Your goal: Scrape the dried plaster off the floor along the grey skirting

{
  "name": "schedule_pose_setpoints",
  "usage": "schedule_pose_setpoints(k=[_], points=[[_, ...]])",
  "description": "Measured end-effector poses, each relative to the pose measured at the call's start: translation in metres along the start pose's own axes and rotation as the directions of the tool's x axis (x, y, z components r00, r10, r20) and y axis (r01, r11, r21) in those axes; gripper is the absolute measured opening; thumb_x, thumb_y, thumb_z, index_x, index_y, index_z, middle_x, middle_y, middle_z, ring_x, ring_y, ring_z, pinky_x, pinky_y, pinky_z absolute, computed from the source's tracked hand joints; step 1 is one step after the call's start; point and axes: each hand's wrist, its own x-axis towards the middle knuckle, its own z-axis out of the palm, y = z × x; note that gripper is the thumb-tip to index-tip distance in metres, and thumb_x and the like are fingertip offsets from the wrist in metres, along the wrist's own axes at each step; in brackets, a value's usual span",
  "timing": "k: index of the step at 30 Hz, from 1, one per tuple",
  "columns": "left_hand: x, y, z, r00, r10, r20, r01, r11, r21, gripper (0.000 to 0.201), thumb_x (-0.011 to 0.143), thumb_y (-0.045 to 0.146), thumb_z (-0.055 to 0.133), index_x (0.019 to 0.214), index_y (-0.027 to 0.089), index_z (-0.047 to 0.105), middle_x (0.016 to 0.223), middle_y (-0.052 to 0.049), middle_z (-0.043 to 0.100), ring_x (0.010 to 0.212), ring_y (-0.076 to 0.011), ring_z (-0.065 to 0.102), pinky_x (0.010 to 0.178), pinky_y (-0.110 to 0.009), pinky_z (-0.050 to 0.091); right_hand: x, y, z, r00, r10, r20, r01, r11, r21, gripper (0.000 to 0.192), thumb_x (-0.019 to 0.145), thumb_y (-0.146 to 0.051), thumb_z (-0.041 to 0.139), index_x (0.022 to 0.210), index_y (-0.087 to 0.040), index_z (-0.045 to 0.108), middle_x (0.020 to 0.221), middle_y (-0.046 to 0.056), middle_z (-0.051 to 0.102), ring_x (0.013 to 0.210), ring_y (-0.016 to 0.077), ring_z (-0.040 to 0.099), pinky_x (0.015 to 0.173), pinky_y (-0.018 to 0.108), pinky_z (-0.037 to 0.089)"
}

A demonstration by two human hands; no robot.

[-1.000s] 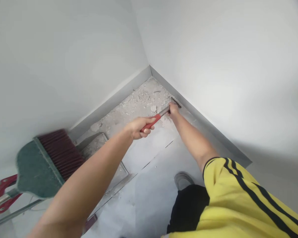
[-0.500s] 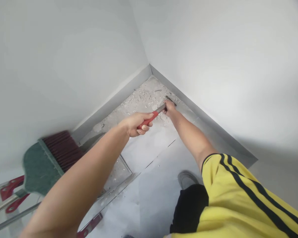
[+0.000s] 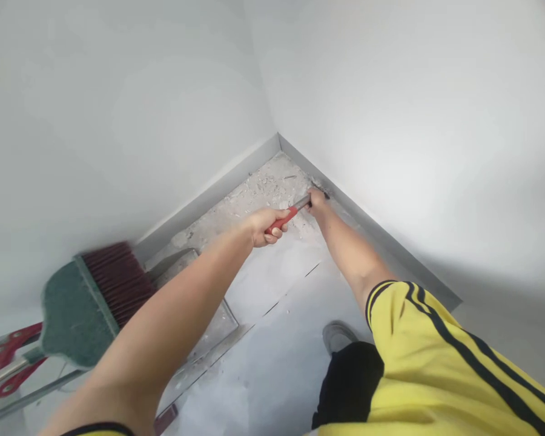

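My left hand is closed around the red grip of a scraper tool with a grey metal shaft. My right hand presses on the shaft's far end, down by the floor next to the grey baseboard of the right wall. The tool's dark blade tip shows just past my right fingers. The tip lies at the edge of a patch of bare, rough floor strewn with pale debris in the room's corner.
A green broom with dark red bristles leans at the left above a metal dustpan holding rubble. Red-and-metal ladder parts sit at the lower left. My shoe stands on the smooth grey floor. White walls close the corner.
Both hands and the tool pulled slightly back, then pushed toward the right baseboard again; the view shifted a little.
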Motion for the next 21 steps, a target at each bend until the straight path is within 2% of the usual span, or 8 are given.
schedule_pose_setpoints(k=[2,5,7,11,14,17,19,21], points=[[-0.009,-0.008,-0.007,1.000,-0.007,-0.021,0.007,1.000,0.013,0.030,0.086,0.030,0.047,0.113,0.019,0.047,0.058,0.003,0.044,0.031,-0.0008,0.026,0.029,-0.012,0.011,-0.008,0.011,0.007,0.997,0.060,0.040,-0.061,0.998,0.019,0.014,0.079,-0.018,0.043,0.066,-0.021,0.036,0.043,-0.008,0.030,0.033,0.0067,0.033,0.032,0.015,0.027],[-0.034,-0.025,-0.031,0.998,-0.060,-0.022,0.060,0.998,0.021,0.031,0.085,0.032,0.048,0.115,0.025,0.048,0.059,0.004,0.044,0.030,-0.0011,0.026,0.029,-0.013,0.009,-0.027,0.044,0.026,0.980,0.126,0.155,-0.126,0.992,-0.012,0.015,0.079,-0.020,0.045,0.067,-0.021,0.036,0.042,-0.007,0.031,0.033,0.0080,0.035,0.031,0.016,0.026],[-0.040,-0.024,-0.039,0.997,-0.075,-0.030,0.075,0.997,0.024,0.025,0.086,0.031,0.047,0.109,0.023,0.050,0.058,0.004,0.043,0.030,-0.0009,0.024,0.029,-0.012,0.008,-0.029,0.051,0.034,0.973,0.134,0.188,-0.132,0.991,-0.024,0.016,0.079,-0.022,0.046,0.067,-0.021,0.036,0.042,-0.007,0.031,0.032,0.0082,0.035,0.030,0.016,0.025],[-0.015,0.010,-0.027,0.998,-0.053,-0.018,0.054,0.998,0.036,0.010,0.086,0.026,0.047,0.091,0.018,0.046,0.057,0.003,0.045,0.030,-0.0012,0.027,0.028,-0.012,0.011,-0.002,0.016,0.030,0.990,0.088,0.114,-0.090,0.996,0.012,0.014,0.078,-0.020,0.046,0.067,-0.021,0.036,0.044,-0.007,0.030,0.033,0.0073,0.033,0.031,0.016,0.026],[0.000,0.025,-0.026,0.999,-0.046,-0.029,0.047,0.998,0.036,0.009,0.087,0.026,0.044,0.085,0.017,0.043,0.057,0.002,0.046,0.030,-0.0006,0.027,0.028,-0.011,0.012,0.011,-0.006,0.032,0.999,0.042,0.022,-0.043,0.998,0.040,0.011,0.078,-0.019,0.046,0.070,-0.021,0.038,0.047,-0.007,0.032,0.036,0.0074,0.036,0.033,0.016,0.030],[-0.015,0.009,-0.041,0.998,-0.045,-0.037,0.047,0.998,0.044,0.011,0.087,0.028,0.045,0.085,0.017,0.043,0.057,0.003,0.045,0.030,-0.0006,0.026,0.028,-0.012,0.012,-0.005,0.013,0.043,0.997,0.072,0.023,-0.073,0.997,0.030,0.009,0.078,-0.020,0.044,0.072,-0.021,0.038,0.049,-0.007,0.034,0.037,0.0071,0.036,0.034,0.016,0.031],[-0.031,-0.008,-0.051,0.997,-0.062,-0.049,0.064,0.996,0.054,0.013,0.086,0.031,0.048,0.090,0.019,0.046,0.057,0.003,0.045,0.030,-0.0012,0.026,0.027,-0.012,0.012,-0.020,0.036,0.048,0.987,0.122,0.104,-0.120,0.992,-0.025,0.010,0.079,-0.021,0.044,0.072,-0.021,0.038,0.048,-0.007,0.033,0.035,0.0076,0.036,0.033,0.016,0.028],[-0.039,-0.014,-0.056,0.994,-0.087,-0.060,0.091,0.994,0.065,0.015,0.085,0.032,0.049,0.094,0.020,0.047,0.057,0.004,0.044,0.030,-0.0017,0.025,0.027,-0.012,0.012,-0.027,0.048,0.049,0.971,0.159,0.181,-0.149,0.987,-0.066,0.012,0.079,-0.023,0.044,0.070,-0.021,0.036,0.046,-0.007,0.032,0.034,0.0082,0.035,0.031,0.016,0.025]])
